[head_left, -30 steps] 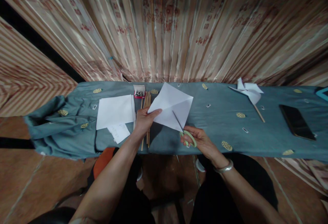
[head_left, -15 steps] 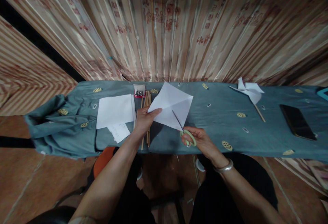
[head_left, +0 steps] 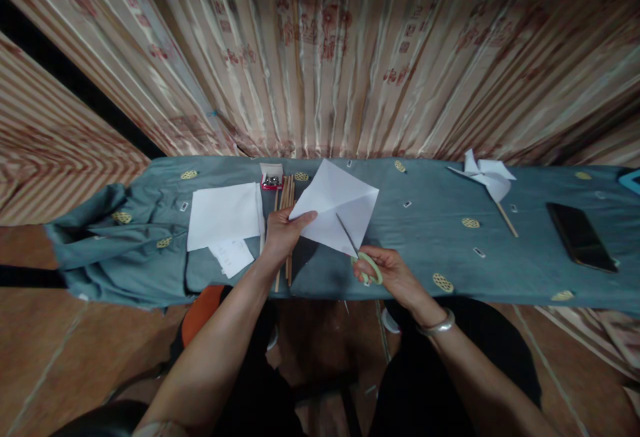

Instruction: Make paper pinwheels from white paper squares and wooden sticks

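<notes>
My left hand (head_left: 286, 229) pinches the left corner of a creased white sheet of paper (head_left: 333, 187), thumb on top. The sheet is held up over the table, turned like a diamond. In my right hand (head_left: 383, 265) are scissors (head_left: 369, 268) with light green handles. Their blade lies along the sheet from its near corner toward the middle; the lower blade is hidden. Several thin wooden sticks (head_left: 289, 197) lie beneath and beside my left hand. Behind them stands an open small red and white box (head_left: 272, 178) with shiny metal pieces in it.
A stack of white paper (head_left: 224, 216) and a smaller marked slip (head_left: 233, 260) lie at the left. Toward the right are a white paper pinwheel (head_left: 487, 177) on a stick and a black phone (head_left: 581, 237). A patterned curtain (head_left: 320, 57) hangs behind the table.
Almost nothing differs. The paper has shifted very slightly to the right in view, and the scissors stay in the same place on it.
</notes>
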Tool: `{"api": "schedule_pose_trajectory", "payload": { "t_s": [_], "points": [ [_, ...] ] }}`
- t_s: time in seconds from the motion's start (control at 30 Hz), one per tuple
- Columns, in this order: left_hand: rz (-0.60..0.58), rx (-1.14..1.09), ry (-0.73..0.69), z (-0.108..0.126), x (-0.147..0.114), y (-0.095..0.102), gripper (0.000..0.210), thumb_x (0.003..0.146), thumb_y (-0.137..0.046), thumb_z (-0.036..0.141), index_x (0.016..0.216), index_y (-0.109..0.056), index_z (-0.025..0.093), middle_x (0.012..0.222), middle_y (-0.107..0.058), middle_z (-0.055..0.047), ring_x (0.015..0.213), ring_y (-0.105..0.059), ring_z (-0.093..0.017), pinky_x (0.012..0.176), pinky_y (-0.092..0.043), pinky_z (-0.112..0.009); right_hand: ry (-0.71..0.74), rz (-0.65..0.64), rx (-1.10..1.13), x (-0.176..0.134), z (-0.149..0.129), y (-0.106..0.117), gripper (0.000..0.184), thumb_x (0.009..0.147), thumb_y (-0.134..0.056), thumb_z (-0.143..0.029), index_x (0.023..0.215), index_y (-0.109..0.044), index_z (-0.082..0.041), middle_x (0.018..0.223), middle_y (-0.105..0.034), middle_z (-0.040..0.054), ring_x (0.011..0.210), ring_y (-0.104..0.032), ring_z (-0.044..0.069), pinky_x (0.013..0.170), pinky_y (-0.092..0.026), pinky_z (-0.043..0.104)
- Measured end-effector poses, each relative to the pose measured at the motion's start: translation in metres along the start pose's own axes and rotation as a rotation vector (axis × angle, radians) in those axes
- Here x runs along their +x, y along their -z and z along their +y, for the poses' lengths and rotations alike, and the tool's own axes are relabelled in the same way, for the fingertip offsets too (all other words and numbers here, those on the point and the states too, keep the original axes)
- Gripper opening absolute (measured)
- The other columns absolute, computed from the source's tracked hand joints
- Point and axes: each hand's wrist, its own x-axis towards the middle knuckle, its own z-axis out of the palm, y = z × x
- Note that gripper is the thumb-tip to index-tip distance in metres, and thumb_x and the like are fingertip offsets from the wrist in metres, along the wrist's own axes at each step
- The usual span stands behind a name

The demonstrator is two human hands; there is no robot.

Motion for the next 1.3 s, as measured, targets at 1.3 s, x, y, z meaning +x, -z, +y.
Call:
{"api": "schedule_pose_trajectory", "payload": {
  "t_s": [1.3],
  "points": [
    [0.011, 0.012, 0.010, 0.007, 0.002, 0.015, 0.037, 0.045, -0.087, 0.032, 0.074, -0.075, 0.012, 0.066, -0.072, -0.002, 0.055, -0.061, -0.014, 0.058, -0.048, -0.026, 0.199, 0.129, -0.034, -0.028, -0.028, 0.061, 0.057, 0.063, -0.078, -0.062, 0.099, -0.073, -0.018, 0.073, -0.067, 0.0032, 0.058, -0.054, 0.012, 0.052, -0.041, 0.024]
  ]
}}
